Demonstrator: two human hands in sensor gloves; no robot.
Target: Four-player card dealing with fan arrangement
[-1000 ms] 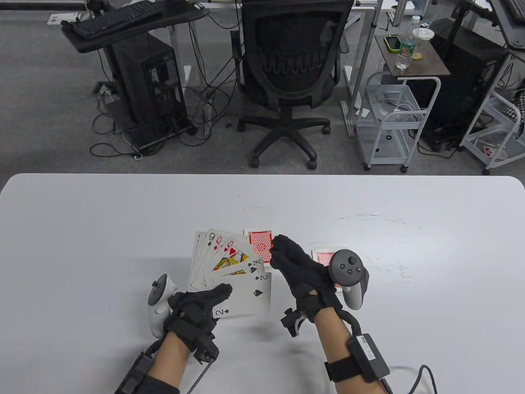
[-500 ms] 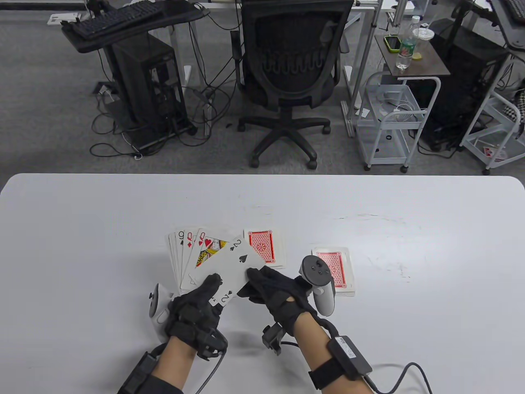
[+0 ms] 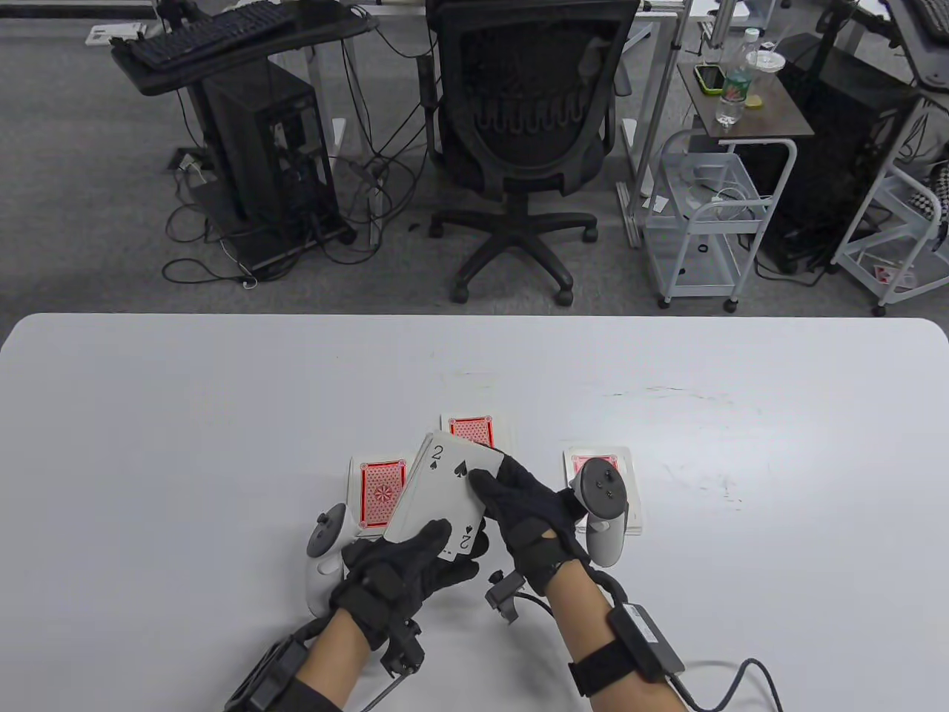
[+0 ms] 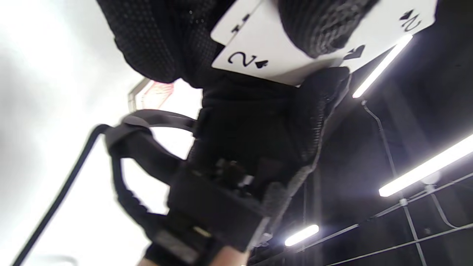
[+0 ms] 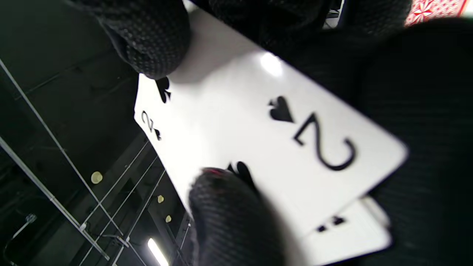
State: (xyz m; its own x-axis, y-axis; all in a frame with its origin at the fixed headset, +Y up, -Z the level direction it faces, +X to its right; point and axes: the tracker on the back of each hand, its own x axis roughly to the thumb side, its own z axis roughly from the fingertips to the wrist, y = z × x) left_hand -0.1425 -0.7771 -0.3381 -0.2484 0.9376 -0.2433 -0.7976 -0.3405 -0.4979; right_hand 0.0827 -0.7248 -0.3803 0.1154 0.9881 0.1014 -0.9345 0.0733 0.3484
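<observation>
Fan seen half second ago now closed into squared packet point(image 3: 445, 493), two of spades on top, held above table between left hand point(image 3: 404, 575) and right hand point(image 3: 523, 504), fingers gripping edges. Three face-down piles point(image 3: 379, 491) lie beside and beyond. Fanning apparently being redone.

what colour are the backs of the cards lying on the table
Red with a white border, best seen in the table view on the left pile.

Black knit gloves, grey trackers, bare forearms, black wrist straps.
</observation>
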